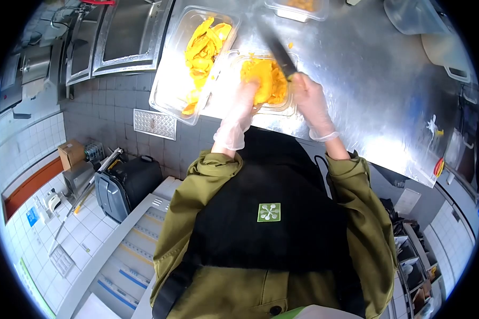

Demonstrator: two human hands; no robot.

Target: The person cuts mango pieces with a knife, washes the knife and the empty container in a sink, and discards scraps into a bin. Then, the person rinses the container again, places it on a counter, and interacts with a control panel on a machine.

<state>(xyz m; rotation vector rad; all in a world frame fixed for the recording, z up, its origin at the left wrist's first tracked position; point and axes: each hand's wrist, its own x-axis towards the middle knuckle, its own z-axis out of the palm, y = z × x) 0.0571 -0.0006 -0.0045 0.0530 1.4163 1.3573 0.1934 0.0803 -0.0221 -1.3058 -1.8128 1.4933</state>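
Note:
My left hand (pixel 240 106), in a clear plastic glove, is closed on a large yellow mango piece (pixel 263 80). That piece is over a clear plastic container (pixel 288 110) with more cut yellow fruit inside. In my right hand (pixel 310 100), also gloved, is the handle of a knife (pixel 280 50). Its broad dark blade points up and away, slightly blurred, to the right of the fruit. Left of my hands, a longer clear tub (pixel 166 87) holds several yellow mango slices (pixel 202 56). The fingertips of my left hand are partly hidden by the fruit.
The containers stand on a shiny steel table (pixel 362 74). At its far edge is another clear container (pixel 298 11) with orange-yellow pieces. Large translucent tubs (pixel 444 50) stand at the far right. A small fruit bit (pixel 290 45) lies near the knife. A black bin (pixel 130 186) stands on the floor, lower left.

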